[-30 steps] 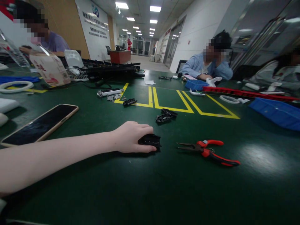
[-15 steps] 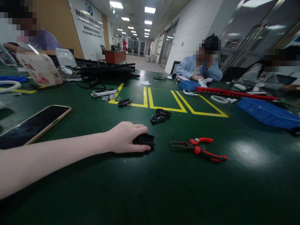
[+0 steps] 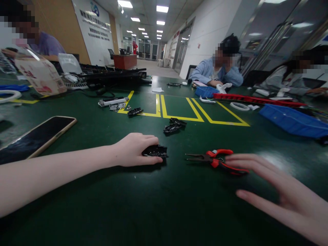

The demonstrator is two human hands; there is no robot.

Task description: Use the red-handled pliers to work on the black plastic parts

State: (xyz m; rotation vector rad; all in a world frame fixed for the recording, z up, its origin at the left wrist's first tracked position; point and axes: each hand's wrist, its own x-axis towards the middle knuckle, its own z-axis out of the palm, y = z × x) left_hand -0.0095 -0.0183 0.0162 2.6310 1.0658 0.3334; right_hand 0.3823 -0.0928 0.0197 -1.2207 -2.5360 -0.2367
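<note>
- My right hand (image 3: 287, 196) is nearest, low at the right edge, fingers spread open and holding nothing; its fingertips (image 3: 232, 158) are just beside the red-handled pliers (image 3: 217, 160).
- The pliers lie flat on the green table (image 3: 164, 205), nose pointing left. To lift them cleanly, I'd close on both red handles together, not the tips.
- My left hand (image 3: 134, 149) lies on the table across from them, fingers curled onto a small black plastic part (image 3: 155, 150), pinning it down at its left end. I'd hold that part steady and flat so it doesn't skid.
- Further out sit two more black parts (image 3: 175, 125), close together and clear of both hands.
- A phone (image 3: 36, 138) lies face up at far left.
- Beyond the yellow floor-tape lines (image 3: 184, 114), blue bins (image 3: 292, 121) and other people are at work.
</note>
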